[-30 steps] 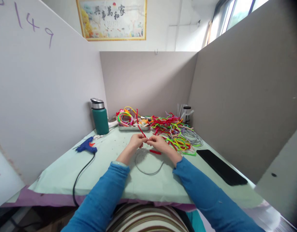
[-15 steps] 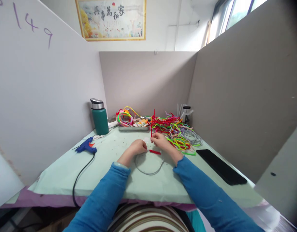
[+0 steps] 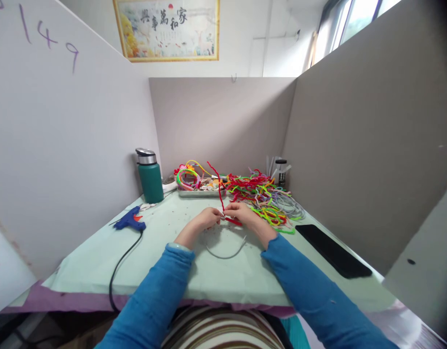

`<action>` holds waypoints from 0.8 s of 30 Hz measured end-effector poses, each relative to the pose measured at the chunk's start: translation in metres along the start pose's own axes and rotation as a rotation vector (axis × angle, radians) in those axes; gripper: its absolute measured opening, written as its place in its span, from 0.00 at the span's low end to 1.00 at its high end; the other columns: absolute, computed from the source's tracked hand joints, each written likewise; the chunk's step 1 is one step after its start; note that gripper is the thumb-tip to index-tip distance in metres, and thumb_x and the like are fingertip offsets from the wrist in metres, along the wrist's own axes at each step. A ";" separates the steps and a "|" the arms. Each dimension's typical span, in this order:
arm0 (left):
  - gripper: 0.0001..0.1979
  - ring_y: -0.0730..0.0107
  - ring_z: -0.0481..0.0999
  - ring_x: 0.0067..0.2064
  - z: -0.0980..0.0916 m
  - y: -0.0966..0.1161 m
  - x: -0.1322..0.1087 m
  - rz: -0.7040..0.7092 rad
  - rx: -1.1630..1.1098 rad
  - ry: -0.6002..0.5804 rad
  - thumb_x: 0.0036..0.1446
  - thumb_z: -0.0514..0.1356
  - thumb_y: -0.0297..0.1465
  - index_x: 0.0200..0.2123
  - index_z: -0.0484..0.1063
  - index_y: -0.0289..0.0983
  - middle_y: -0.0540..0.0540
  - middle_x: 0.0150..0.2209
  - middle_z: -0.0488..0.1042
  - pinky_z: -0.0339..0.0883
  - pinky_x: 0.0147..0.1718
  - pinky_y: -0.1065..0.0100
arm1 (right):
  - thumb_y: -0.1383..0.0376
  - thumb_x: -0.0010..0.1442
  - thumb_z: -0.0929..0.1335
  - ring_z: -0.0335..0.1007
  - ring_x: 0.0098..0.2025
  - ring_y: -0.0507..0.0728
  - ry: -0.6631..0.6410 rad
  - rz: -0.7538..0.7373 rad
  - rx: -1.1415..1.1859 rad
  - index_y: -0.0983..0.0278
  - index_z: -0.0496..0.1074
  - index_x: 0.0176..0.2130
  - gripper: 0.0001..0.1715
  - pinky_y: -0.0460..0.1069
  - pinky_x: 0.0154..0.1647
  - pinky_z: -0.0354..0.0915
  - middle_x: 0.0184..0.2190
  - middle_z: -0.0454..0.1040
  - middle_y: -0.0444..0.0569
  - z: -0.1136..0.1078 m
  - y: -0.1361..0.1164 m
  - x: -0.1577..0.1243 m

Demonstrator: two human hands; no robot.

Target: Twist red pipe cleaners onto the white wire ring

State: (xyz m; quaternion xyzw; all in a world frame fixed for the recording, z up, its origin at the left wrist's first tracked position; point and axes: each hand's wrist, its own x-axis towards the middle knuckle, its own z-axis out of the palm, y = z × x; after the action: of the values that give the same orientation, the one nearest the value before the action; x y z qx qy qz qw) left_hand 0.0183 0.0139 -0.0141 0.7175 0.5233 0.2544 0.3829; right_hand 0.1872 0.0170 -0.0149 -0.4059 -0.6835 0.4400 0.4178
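Left hand (image 3: 209, 218) pinched the grey hoop (image 3: 225, 258), right hand (image 3: 241, 212) the red pipe cleaner (image 3: 220, 194), over the middle of the cloth-covered table (image 3: 88, 261); fingertip contact was hard to make out. Partitions (image 3: 223, 121) walled it in; the far-right window (image 3: 359, 19) was cut off.

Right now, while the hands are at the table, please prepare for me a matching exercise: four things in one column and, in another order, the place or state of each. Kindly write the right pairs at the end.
Things
1. green bottle
2. glue gun
3. curved grey band
4. long red fuzzy stem

Places and states
A. rises from the right hand
B. stands upright near the left partition
C. bends between the two blue sleeves
D. lies on its side, with a black cord

Right pairs: 1-B, 2-D, 3-C, 4-A
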 end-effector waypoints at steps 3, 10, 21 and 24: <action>0.06 0.79 0.57 0.19 -0.001 0.004 -0.003 -0.012 -0.055 0.000 0.50 0.56 0.31 0.26 0.67 0.33 0.53 0.19 0.59 0.49 0.17 0.73 | 0.61 0.42 0.71 0.57 0.24 0.49 -0.006 0.024 0.021 0.66 0.73 0.26 0.11 0.46 0.26 0.53 0.21 0.67 0.43 0.001 0.001 0.000; 0.15 0.80 0.53 0.18 -0.005 0.005 -0.005 -0.008 -0.092 0.014 0.45 0.63 0.39 0.31 0.70 0.34 0.56 0.17 0.56 0.46 0.18 0.72 | 0.62 0.42 0.72 0.59 0.25 0.49 -0.008 0.021 0.069 0.66 0.73 0.26 0.10 0.46 0.26 0.54 0.23 0.69 0.44 0.001 0.001 -0.001; 0.16 0.81 0.51 0.19 -0.007 0.010 -0.009 -0.002 -0.102 0.062 0.43 0.65 0.40 0.29 0.74 0.31 0.56 0.15 0.57 0.45 0.20 0.71 | 0.60 0.43 0.72 0.55 0.22 0.48 -0.071 0.016 0.080 0.66 0.71 0.27 0.13 0.45 0.21 0.49 0.21 0.66 0.43 0.001 -0.001 -0.003; 0.15 0.82 0.51 0.19 -0.007 0.012 -0.010 0.002 -0.100 0.057 0.44 0.65 0.38 0.28 0.73 0.31 0.56 0.15 0.56 0.44 0.20 0.71 | 0.57 0.46 0.71 0.54 0.21 0.47 -0.052 -0.033 0.055 0.66 0.70 0.27 0.14 0.45 0.21 0.49 0.21 0.64 0.42 0.001 0.003 -0.001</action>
State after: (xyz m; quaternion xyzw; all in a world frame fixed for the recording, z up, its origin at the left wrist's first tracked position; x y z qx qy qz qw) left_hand 0.0164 0.0042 0.0002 0.6904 0.5201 0.3007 0.4030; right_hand 0.1871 0.0170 -0.0183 -0.3712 -0.6883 0.4622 0.4181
